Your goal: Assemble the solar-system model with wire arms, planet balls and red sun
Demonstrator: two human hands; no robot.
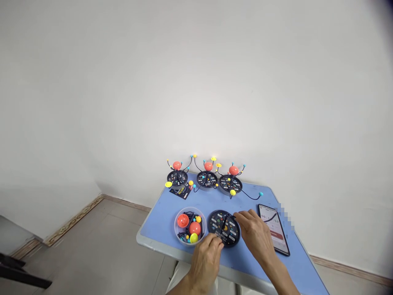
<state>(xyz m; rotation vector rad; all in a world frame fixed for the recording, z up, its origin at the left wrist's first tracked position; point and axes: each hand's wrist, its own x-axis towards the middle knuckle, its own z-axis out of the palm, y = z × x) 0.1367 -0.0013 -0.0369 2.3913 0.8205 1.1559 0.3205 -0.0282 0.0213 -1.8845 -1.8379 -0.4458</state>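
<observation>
A black round base printed with planets lies near the table's front edge, with a short black post standing at its middle. Closed fingers of my left hand rest at its lower-left rim, seemingly gripping it. Over the right rim, my right hand pinches a thin black curved rod; one end shows by the fingertips and the other sticks out over the phone. To the left, a clear round tub holds an orange ball, an orange half shell, a yellow disc piece and black rods.
Along the back stand three solar system models, left, middle and right, their curved arms spreading outward. A dark printed card lies by the left one. At right is a phone running a timer. A wall rises behind the blue table.
</observation>
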